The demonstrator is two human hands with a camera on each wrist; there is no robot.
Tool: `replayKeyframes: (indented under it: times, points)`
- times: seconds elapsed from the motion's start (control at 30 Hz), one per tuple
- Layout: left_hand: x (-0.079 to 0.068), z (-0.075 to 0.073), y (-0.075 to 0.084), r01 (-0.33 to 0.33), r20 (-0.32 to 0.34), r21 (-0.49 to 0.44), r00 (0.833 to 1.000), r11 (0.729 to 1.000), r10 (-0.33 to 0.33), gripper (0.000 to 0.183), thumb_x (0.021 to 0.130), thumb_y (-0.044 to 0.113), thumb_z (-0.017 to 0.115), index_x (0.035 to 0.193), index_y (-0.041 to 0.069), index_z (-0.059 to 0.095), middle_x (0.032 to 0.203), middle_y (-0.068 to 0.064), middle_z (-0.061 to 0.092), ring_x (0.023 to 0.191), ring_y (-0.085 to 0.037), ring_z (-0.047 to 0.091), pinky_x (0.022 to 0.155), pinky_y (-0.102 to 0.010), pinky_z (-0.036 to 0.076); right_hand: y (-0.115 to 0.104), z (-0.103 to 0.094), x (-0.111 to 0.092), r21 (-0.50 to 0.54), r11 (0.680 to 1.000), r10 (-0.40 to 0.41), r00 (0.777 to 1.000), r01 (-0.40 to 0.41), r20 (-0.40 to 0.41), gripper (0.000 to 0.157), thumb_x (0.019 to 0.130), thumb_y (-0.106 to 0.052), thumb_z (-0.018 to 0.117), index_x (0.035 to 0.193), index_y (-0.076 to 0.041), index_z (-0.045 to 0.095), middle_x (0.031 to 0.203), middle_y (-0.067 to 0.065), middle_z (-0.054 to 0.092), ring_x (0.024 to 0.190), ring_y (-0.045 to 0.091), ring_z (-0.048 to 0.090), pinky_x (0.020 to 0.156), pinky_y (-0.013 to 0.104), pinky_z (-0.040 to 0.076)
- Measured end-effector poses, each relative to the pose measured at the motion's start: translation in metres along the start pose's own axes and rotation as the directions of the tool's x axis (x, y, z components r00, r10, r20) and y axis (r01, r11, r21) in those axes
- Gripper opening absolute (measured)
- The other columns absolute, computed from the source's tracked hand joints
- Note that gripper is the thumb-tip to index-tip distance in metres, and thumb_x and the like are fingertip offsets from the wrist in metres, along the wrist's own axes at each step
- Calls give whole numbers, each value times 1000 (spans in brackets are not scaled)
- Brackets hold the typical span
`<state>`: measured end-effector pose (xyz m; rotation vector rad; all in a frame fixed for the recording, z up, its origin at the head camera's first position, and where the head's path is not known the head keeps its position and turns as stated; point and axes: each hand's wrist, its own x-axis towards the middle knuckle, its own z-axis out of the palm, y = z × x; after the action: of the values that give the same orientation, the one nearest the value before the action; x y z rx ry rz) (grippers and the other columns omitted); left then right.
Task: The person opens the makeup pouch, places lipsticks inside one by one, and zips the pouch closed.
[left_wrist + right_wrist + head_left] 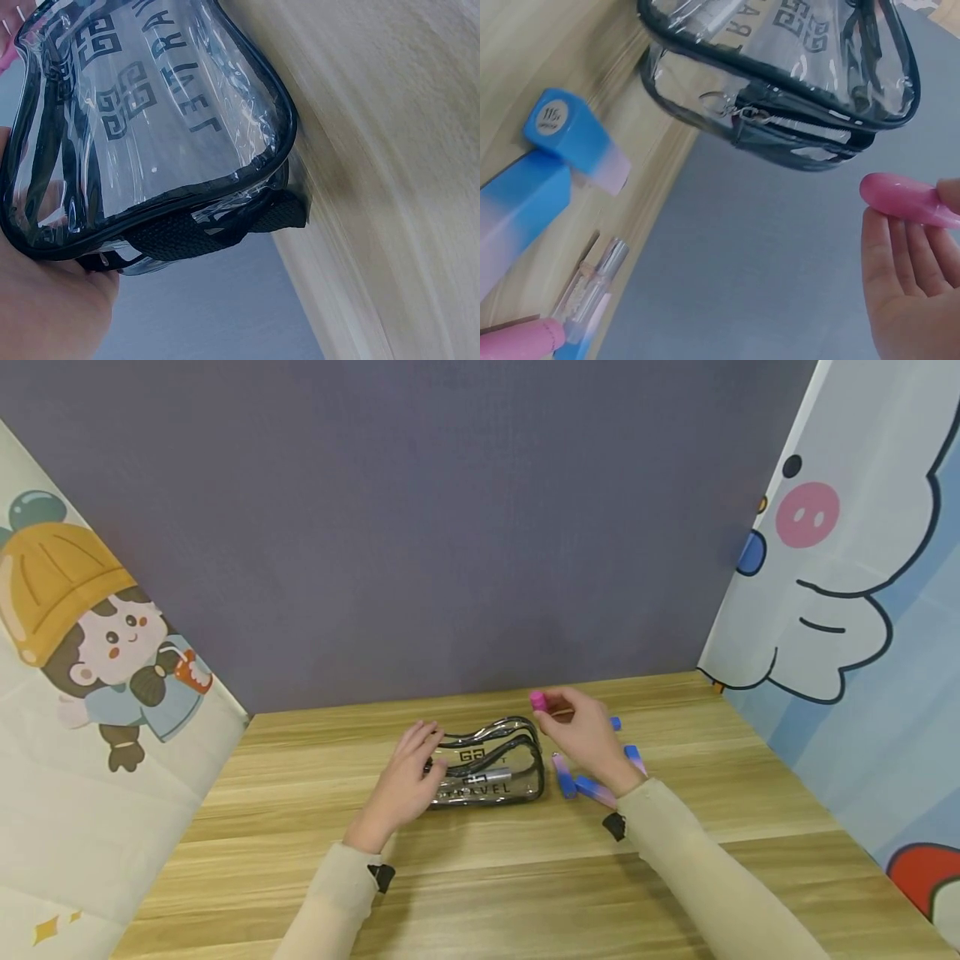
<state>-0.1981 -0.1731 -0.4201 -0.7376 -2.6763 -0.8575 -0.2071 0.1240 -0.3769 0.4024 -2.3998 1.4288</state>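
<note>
A clear pouch with black piping and "TRAVEL" lettering (491,788) stands on the table between the hands. My left hand (405,781) grips its left end, thumb on the near side; in the left wrist view some fingers show through the clear plastic (180,142). To the right of the pouch and above the table, my right hand (581,731) pinches a pink tube with a rounded end (907,199) between thumb and fingertips. A silver tube (495,774) shows inside the pouch. A zip with a ring pull (754,115) runs along the pouch's right side.
Several blue-and-pink lipstick tubes (564,777) lie right of the pouch, under the right forearm. A clear vial with a silver cap (592,285) and another pink tube (525,339) lie beside them. Behind the wooden table (480,877) rises a grey panel (450,527).
</note>
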Motion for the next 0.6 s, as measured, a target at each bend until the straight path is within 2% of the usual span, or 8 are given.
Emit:
replayKeyframes:
  times: [0.43,0.6]
  points:
    - [1,1,0,-2,-6,5,1000,1000,2,54,103,26,49,149,-3,48,159,-17,39,151,-38,25,122,-54,23,-11,9,2,26,999,-30,1000,30,3,30,91,-9,74,119,0,68,106,12,72,99,27,69,89,39,59]
    - [1,2,0,2,-11,8,1000,1000,-2,53,103,25,50,148,-2,49,158,-16,40,151,-35,24,122,-52,23,-11,14,4,43,998,-43,999,43,-5,29,91,-10,75,117,0,69,104,11,72,98,26,69,88,39,59]
